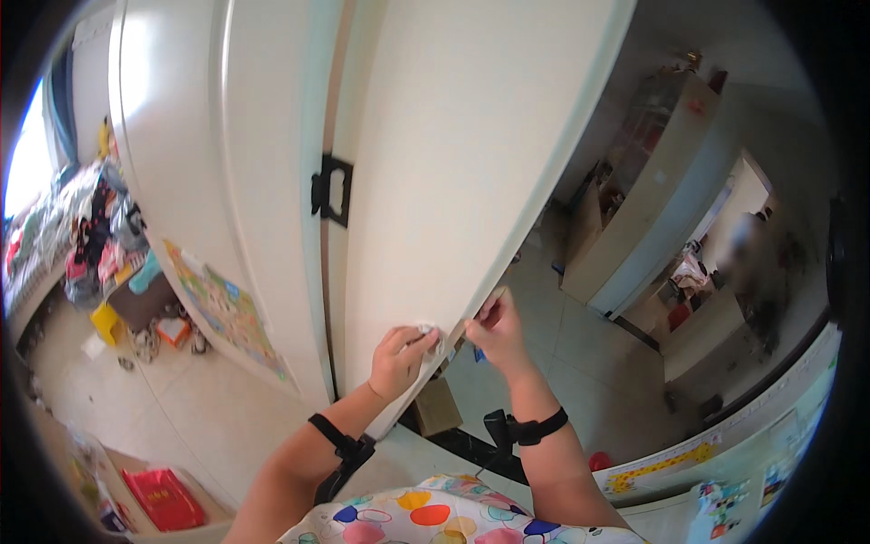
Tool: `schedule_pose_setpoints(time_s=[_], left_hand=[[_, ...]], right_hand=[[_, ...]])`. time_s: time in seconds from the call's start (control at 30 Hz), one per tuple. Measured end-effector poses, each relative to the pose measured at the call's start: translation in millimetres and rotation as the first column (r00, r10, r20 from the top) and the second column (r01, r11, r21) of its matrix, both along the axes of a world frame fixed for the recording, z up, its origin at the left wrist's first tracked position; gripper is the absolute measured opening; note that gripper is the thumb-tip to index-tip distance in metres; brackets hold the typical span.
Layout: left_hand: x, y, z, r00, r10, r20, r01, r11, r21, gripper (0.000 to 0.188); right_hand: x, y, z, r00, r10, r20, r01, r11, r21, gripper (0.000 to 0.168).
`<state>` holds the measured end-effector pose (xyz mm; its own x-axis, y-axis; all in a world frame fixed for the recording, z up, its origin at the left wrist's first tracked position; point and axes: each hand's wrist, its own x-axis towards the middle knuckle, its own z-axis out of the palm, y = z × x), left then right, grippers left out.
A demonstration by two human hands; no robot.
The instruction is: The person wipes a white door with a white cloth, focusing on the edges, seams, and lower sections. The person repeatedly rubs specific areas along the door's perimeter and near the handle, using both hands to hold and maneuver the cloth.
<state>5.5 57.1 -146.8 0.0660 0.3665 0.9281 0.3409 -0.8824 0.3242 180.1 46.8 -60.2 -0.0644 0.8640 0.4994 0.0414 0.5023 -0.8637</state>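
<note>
A white door frame panel (435,163) rises before me, beside a white door (265,170) with a dark metal latch plate (336,190) between them. My left hand (399,357) is against the lower part of the panel, its fingers closed on a crumpled white cloth or tissue (435,334). Just to the right, my right hand (497,333) is at the panel's edge with its fingers curled and thumb bent; whether it holds something small is hidden. Black straps with small devices sit on both forearms.
At the left, clothes (102,231) are heaped on a bed, with several things on the floor below. A red package (163,498) lies at the lower left. A cardboard box (438,406) stands behind the panel's edge. Shelving (632,197) stands in the room at the right.
</note>
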Motion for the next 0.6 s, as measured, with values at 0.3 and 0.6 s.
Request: schedule_pose_setpoints(time_s=[0.3,0.6], left_hand=[[30,-3,64,0.956,0.037,0.293,-0.053,0.997,0.048,0.039],[72,-48,-115,0.809,0.385,0.444,-0.174,0.879,-0.445,0.034]], right_hand=[[-5,3,-5,1.0,-0.004,-0.004,0.004,1.0,0.029,0.035],[10,-5,-7,0.994,0.017,0.108,-0.031,0.991,0.127,0.04]])
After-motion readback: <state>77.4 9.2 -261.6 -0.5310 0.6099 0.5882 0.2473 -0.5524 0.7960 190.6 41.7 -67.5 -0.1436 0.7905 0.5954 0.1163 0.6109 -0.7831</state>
